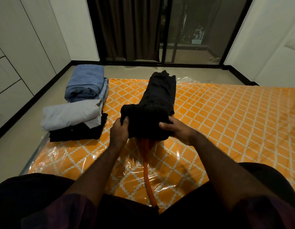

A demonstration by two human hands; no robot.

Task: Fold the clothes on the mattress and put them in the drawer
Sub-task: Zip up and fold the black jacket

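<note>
From the head camera, a long black garment (pixel 160 96) lies lengthwise on the orange patterned mattress (pixel 226 113), and its near end is lifted by both hands. The left hand (pixel 119 131) grips the left corner, its fingers (pixel 126 120) curled into the cloth. The right hand (pixel 178 129) pinches the right corner, thumb on top. At the mattress's left edge sit folded jeans (pixel 85 83), with a folded grey garment (pixel 70 114) nearer, on top of a folded black piece (pixel 75 134). An orange cord (pixel 146 162) runs out from under the held end towards the person.
</note>
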